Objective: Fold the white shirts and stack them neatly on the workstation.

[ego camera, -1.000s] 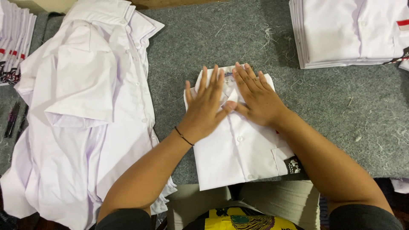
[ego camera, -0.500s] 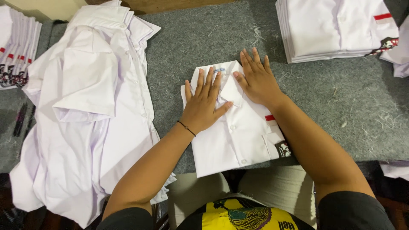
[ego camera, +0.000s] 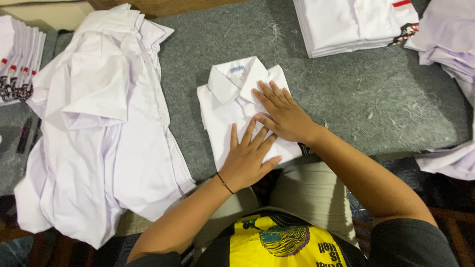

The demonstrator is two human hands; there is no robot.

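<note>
Both hands (ego camera: 264, 133) flat on folded shirt (ego camera: 237, 106)

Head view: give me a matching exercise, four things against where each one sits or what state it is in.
Things:
1. folded white shirt
2. unfolded shirts
3. stack of folded shirts
4. left hand

Descriptions:
A. spread loose at the left of the grey mat
B. flat on the shirt's lower part
C. far right corner
D. centre, collar pointing away, under both hands

Pairs: 1-D, 2-A, 3-C, 4-B
</note>
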